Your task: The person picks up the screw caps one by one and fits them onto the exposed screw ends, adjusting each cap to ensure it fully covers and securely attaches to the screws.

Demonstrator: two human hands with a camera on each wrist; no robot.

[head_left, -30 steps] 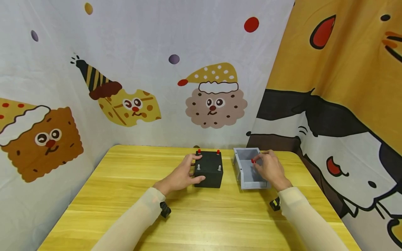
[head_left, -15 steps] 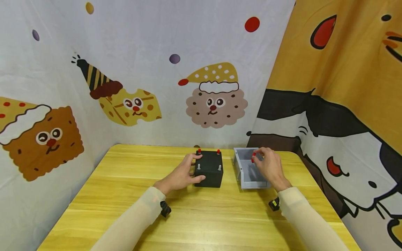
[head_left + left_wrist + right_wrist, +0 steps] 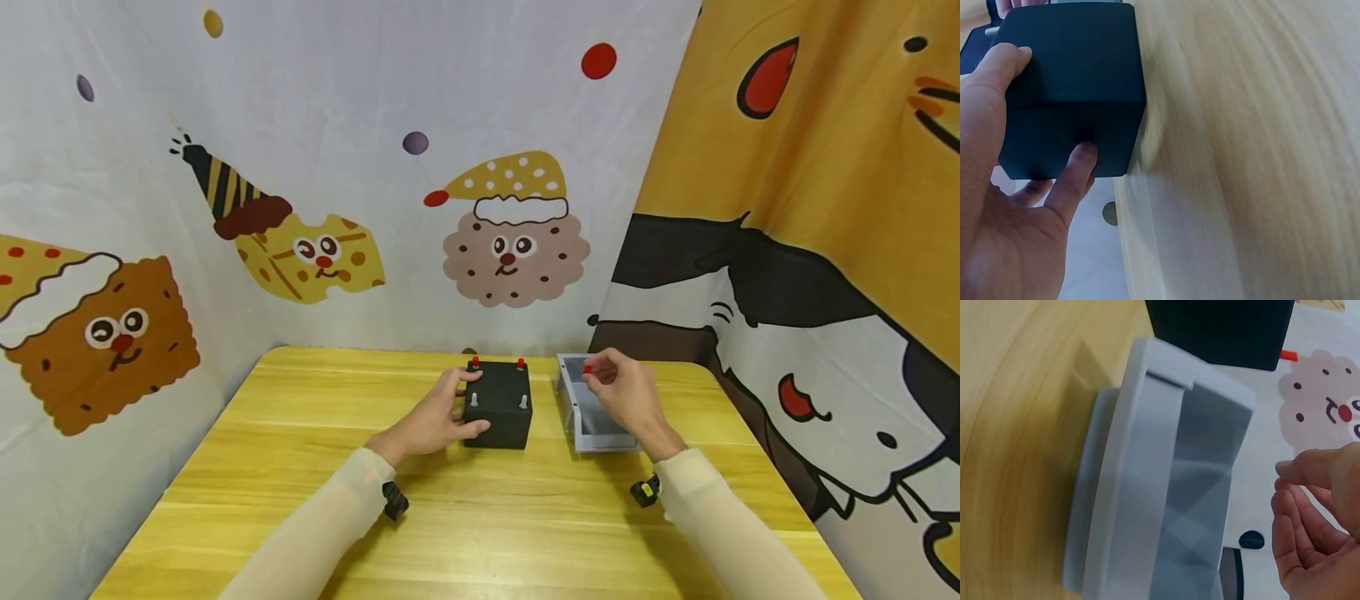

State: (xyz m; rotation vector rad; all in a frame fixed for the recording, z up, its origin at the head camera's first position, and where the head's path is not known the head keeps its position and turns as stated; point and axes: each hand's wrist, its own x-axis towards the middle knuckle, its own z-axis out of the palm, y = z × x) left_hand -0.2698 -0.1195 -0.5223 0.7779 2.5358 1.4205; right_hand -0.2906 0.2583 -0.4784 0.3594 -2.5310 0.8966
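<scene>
A black box (image 3: 498,412) stands on the wooden table. On its top, two red caps (image 3: 521,363) sit at the back corners and two bare metal posts (image 3: 524,402) stick up at the front. My left hand (image 3: 427,419) grips the box's left side, thumb near the front and fingers toward the back. In the left wrist view, the thumb and a fingertip press the box (image 3: 1079,56). Over the grey bin (image 3: 603,442), my right hand (image 3: 628,398) pinches a small red cap (image 3: 587,370) between thumb and forefinger. In the right wrist view, the fingers (image 3: 1310,465) hide that cap.
The bin stands just right of the box, with a narrow gap between them. Behind the table's back edge hangs a printed cloth (image 3: 337,108) with cartoon figures. Another cloth (image 3: 810,275) hangs along the right side.
My right hand has lifted the red cap from inside the bin and moved it left and toward the back. My left hand and the box have stayed put.
</scene>
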